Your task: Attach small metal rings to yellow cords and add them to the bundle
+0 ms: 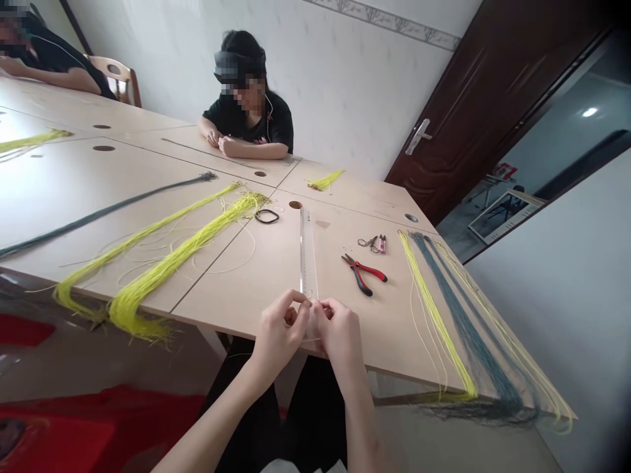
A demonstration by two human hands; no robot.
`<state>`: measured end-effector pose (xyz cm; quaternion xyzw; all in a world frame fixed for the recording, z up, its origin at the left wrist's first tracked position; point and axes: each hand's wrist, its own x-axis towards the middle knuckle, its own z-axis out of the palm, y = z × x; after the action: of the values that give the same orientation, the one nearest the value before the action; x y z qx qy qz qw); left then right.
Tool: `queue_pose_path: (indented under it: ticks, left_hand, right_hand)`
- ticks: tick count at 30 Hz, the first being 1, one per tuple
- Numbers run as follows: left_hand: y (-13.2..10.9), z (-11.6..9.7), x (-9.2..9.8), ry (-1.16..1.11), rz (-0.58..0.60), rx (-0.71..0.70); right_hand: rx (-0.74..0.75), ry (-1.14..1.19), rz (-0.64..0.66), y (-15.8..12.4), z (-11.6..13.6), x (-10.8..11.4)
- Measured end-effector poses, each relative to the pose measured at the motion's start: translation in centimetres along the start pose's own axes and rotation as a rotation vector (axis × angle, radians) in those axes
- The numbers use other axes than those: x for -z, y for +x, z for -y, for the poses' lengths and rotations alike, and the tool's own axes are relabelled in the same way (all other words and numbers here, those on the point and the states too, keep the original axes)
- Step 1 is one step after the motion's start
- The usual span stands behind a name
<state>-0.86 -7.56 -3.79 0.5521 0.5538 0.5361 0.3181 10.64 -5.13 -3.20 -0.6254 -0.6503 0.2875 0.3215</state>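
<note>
Just over the table's near edge, my left hand (280, 325) and my right hand (341, 328) are close together, thumbs and fingertips pinched. Both appear to hold a thin pale-yellow cord (310, 340); part of it shows below the fingers, and its ends are hard to follow. A clear ruler (305, 253) lies lengthwise on the table just beyond my fingertips, its near end hidden by my hands. To the right of the hands rest red-and-black pliers (363, 270), with small scissors (369, 244) and a pink-handled snipper (382, 244) behind them.
Yellow cord bundles (182, 256) and a grey-blue bundle (108, 211) lie on the left. More yellow (436, 312) and grey-blue cords (461, 315) hang over the right edge. A black ring (267, 216) lies near a cable hole (296, 205). A person (251, 112) sits opposite, another at far left.
</note>
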Motion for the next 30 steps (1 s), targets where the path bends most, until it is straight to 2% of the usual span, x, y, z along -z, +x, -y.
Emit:
queue_pose_path:
  ticks: [9, 14, 23, 30]
  left_hand:
    - [-0.1, 0.2, 0.0, 0.04, 0.001, -0.001]
    - [-0.1, 0.2, 0.1, 0.056, 0.01, 0.008]
    - [0.1, -0.4, 0.0, 0.126, 0.051, 0.0]
    - [-0.1, -0.4, -0.1, 0.206, 0.171, -0.052]
  right_hand:
    - [0.052, -0.063, -0.112, 0.3, -0.7, 0.7]
    - [0.095, -0.006, -0.16, 0.1, -1.0, 0.6]
    - [0.132, 0.377, 0.018, -0.1, -1.4, 1.6]
    - [0.118, 0.48, 0.071, 0.0, -1.1, 1.7]
